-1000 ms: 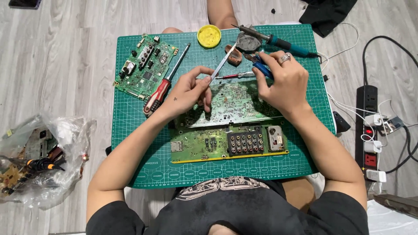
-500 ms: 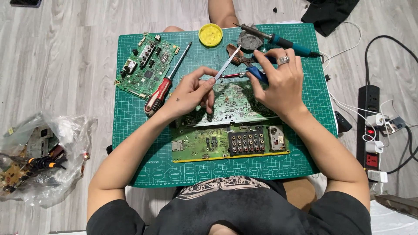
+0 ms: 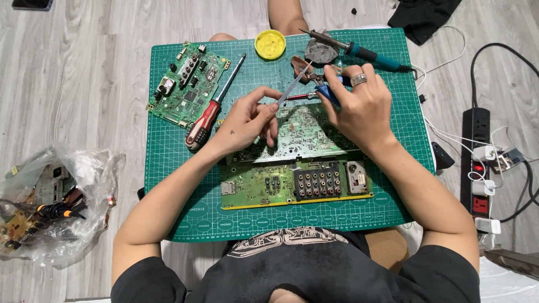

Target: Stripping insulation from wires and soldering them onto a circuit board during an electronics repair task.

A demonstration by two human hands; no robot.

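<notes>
Head view: a person sits on the floor, looking down at a green cutting mat across their lap.
Nearest board: a long green circuit board with a block of round sockets lies flat at the mat's near edge.
Worked board: a second circuit board leans tilted just behind it, solder side up, under both hands.
Left hand: pinched around metal tweezers, fingertips resting on the tilted board.
Right hand: closed around a blue-handled tool, ring on one finger; its tip is hidden, so I cannot tell what it touches.
Left of hands: a red-handled screwdriver and a small circuit board.
Far edge: a yellow round tin and a soldering iron, cord trailing right to a power strip.
Off the mat: a clear bag of parts on the floor.
Risk: the propped board looks unsteady; pressure could make it slip, and the iron lies near the right wrist.
</notes>
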